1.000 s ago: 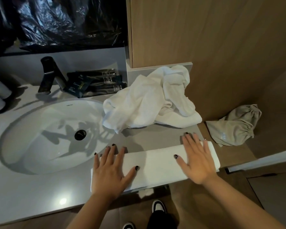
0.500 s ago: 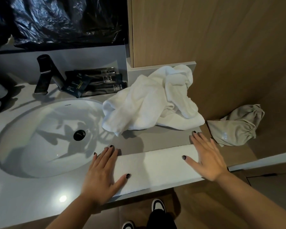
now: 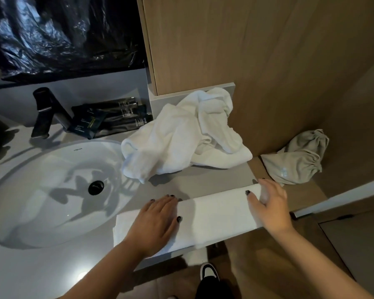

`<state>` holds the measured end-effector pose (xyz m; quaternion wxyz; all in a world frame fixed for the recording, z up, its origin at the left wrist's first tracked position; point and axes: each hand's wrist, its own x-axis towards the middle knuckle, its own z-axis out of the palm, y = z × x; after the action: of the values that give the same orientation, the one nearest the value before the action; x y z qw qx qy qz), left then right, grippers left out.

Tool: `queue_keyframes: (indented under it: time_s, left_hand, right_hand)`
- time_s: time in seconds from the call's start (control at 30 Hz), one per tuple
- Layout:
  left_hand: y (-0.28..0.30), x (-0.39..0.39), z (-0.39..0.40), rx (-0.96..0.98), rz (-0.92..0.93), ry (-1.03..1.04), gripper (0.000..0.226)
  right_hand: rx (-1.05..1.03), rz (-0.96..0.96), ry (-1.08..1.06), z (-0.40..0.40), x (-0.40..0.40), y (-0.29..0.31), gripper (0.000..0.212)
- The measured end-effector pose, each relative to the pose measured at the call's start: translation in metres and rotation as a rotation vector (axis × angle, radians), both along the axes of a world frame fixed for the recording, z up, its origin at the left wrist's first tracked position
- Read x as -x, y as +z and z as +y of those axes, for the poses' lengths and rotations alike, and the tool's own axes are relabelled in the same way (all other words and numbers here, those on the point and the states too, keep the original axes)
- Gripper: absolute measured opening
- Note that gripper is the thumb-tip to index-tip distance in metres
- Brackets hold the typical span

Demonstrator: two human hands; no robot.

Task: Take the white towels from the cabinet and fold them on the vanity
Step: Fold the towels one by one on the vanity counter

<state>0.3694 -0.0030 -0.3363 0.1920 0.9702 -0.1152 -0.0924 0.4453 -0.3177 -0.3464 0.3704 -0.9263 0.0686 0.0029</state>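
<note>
White terry lies in a long strip along the vanity's (image 3: 203, 178) front edge: the folded towel (image 3: 212, 216), under both our hands. Its long axis runs from about 8 o'clock, near the sink (image 3: 52, 190), up to about 2 o'clock, toward the beige bag (image 3: 298, 156). Our left hand (image 3: 156, 225) lies flat and spread on the 8 o'clock end, fingers pointing to 1 o'clock. Our right hand (image 3: 270, 206) rests on the 2 o'clock end, fingers loosely bent over the towel's corner; whether they pinch it we cannot tell.

The near long edge sits right at the counter's lip, and a bit of white shows below it at 6 o'clock, so we judge a hard smoothing stroke toward us could drag the strip off onto the floor. Lifting one end without pinning the other could also skew the fold. The crumpled towels (image 3: 181, 134) wait at 12 o'clock, well apart.
</note>
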Motion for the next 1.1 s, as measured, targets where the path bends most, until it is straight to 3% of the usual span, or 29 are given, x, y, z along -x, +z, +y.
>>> queue_keyframes:
  time_s: [0.17, 0.3, 0.5, 0.63, 0.73, 0.97, 1.03, 1.1]
  left_hand:
    - [-0.008, -0.020, -0.061, 0.018, -0.082, -0.071, 0.061]
    - [-0.016, -0.035, -0.085, 0.023, -0.141, -0.093, 0.054]
    - [-0.021, -0.062, -0.116, -0.016, -0.054, -0.063, 0.059]
    - [-0.017, -0.076, -0.146, -0.041, 0.060, -0.090, 0.073]
    - [-0.006, -0.090, -0.162, 0.111, 0.175, -0.054, 0.074]
    - [0.037, -0.100, -0.170, 0.636, 0.312, 0.023, 0.042]
    - [0.052, -0.099, -0.171, 0.702, 0.234, 0.091, 0.029]
    - [0.069, -0.097, -0.173, 0.751, 0.167, 0.151, 0.026]
  right_hand:
    - [-0.140, 0.208, -0.180, -0.011, -0.003, 0.007, 0.065]
    - [-0.284, 0.448, -0.302, -0.031, -0.010, 0.009, 0.035]
    - [-0.632, 0.680, -0.288, -0.063, -0.006, 0.015, 0.029]
    - [-0.559, 0.549, -0.145, -0.072, -0.013, 0.027, 0.035]
    - [-0.445, 0.377, 0.034, -0.076, -0.028, 0.045, 0.042]
    - [-0.250, 0.002, 0.353, -0.074, -0.046, 0.115, 0.032]
    - [-0.227, -0.085, 0.357, -0.076, -0.047, 0.133, 0.032]
    - [-0.334, -0.179, 0.273, -0.080, -0.045, 0.148, 0.035]
